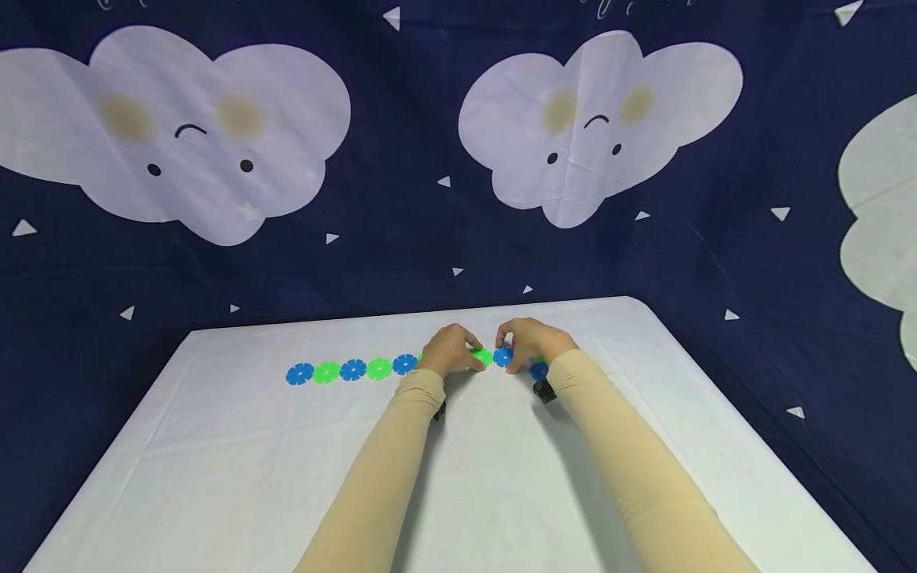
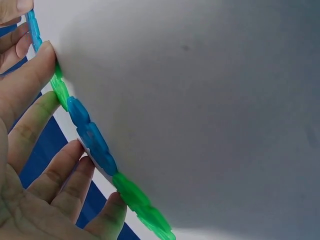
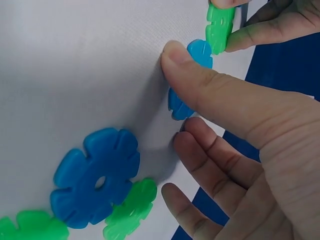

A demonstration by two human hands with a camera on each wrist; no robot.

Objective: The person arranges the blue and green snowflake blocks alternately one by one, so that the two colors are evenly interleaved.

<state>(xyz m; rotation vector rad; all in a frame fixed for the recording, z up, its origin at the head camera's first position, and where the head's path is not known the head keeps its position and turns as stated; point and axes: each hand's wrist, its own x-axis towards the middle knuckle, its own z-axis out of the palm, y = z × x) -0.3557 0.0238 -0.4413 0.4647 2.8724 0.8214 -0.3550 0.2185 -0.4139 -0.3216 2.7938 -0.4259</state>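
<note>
A row of flat, notched plastic discs, blue and green by turns, lies along the far part of the table. Between thumb and finger, my left hand [image 1: 446,351] pinches a green disc [image 1: 484,356] near the row's right end. Just right of it, my right hand [image 1: 532,341] pinches a blue disc [image 1: 504,357]; in the right wrist view its thumb covers the middle of that blue disc [image 3: 200,52]. The two held discs meet edge to edge; whether their notches interlock I cannot tell. My left hand hides part of the row, including most of another green disc.
Below the right hand lie a loose blue disc [image 3: 95,175], a green disc [image 3: 131,210] partly under it, and another green disc [image 3: 35,227]. A white cloth [image 1: 215,461] covers the table. Behind its far edge hangs a dark blue curtain [image 1: 401,263] with clouds.
</note>
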